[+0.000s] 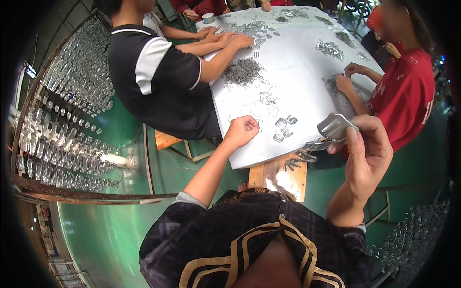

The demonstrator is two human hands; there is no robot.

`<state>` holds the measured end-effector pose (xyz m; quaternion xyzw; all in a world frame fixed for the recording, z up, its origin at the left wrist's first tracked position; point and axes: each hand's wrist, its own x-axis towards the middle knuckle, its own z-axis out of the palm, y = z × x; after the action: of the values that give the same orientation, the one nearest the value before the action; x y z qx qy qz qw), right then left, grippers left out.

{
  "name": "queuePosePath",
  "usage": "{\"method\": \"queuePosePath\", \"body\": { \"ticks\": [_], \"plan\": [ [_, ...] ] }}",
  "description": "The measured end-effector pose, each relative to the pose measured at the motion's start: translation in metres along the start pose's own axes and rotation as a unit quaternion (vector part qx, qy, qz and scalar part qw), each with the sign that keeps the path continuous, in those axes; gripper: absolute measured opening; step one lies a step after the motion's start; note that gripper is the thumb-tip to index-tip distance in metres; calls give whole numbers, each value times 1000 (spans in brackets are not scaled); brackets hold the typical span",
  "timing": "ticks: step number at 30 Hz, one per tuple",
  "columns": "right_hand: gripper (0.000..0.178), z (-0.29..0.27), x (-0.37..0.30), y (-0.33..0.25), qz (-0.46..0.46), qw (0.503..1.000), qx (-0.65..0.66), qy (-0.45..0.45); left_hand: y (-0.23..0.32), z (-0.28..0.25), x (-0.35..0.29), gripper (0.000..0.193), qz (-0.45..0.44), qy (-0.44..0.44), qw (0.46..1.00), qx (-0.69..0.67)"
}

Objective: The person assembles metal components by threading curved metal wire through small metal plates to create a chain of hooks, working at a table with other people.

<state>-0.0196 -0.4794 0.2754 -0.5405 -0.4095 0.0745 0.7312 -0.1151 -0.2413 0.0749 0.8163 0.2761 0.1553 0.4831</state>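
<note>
My right hand (367,151) is raised over the near right corner of the white-covered table (293,72) and grips a stack of flat silver metal clips (332,129) strung on a wire. My left hand (241,130) is closed in a fist on the table's near edge, seemingly pinching a thin wire piece. A few loose metal clips (284,128) lie on the table between my hands. A pile of thin wire pieces (242,71) lies farther up the table.
A person in a black and white shirt (153,77) works at the table's left side; a person in red (403,91) at the right. A wooden bench (281,177) stands under the table. Racks hung with metal parts (67,115) stand left on the green floor.
</note>
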Motion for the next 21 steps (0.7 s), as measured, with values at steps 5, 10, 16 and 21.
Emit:
{"method": "queuePosePath", "body": {
  "ticks": [5,10,16,21],
  "plan": [
    [8,37,-9,-3,9,1000,19,-9,91,-87,-40,7,197,-35,958,-204],
    [6,80,-17,-4,31,999,7,-34,135,-136,-73,9,377,-11,911,-166],
    [5,122,-25,14,57,994,20,-95,127,-159,-96,12,401,1,904,-144],
    [4,150,-29,27,63,987,-20,-144,108,-169,-109,14,364,27,922,-131]
  ]
}}
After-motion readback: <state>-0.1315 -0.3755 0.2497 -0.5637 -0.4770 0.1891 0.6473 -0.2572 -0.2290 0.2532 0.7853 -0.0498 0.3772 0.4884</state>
